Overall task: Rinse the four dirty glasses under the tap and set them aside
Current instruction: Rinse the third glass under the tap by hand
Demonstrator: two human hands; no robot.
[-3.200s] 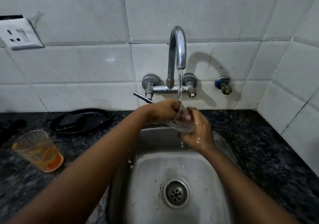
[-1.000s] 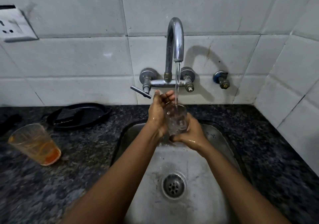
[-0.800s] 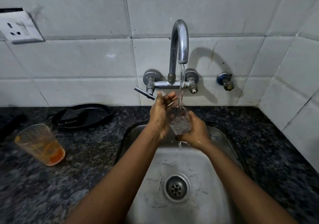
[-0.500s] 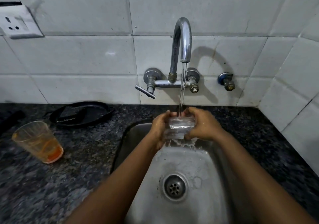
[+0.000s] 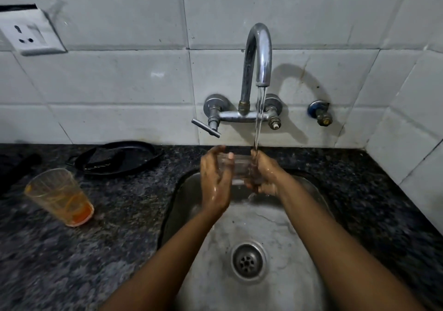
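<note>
You are holding one clear, smooth drinking glass [image 5: 236,170] on its side over the round steel sink [image 5: 297,243], its long axis running left to right. Your wet left hand [image 5: 215,179] and wet right hand [image 5: 265,175] are each curling around one end of it. Water is running from the curved chrome tap [image 5: 259,54] onto your right hand. One orange-stained clear glass [image 5: 58,197] is standing upright on the speckled dark granite counter [image 5: 115,239], well left.
</note>
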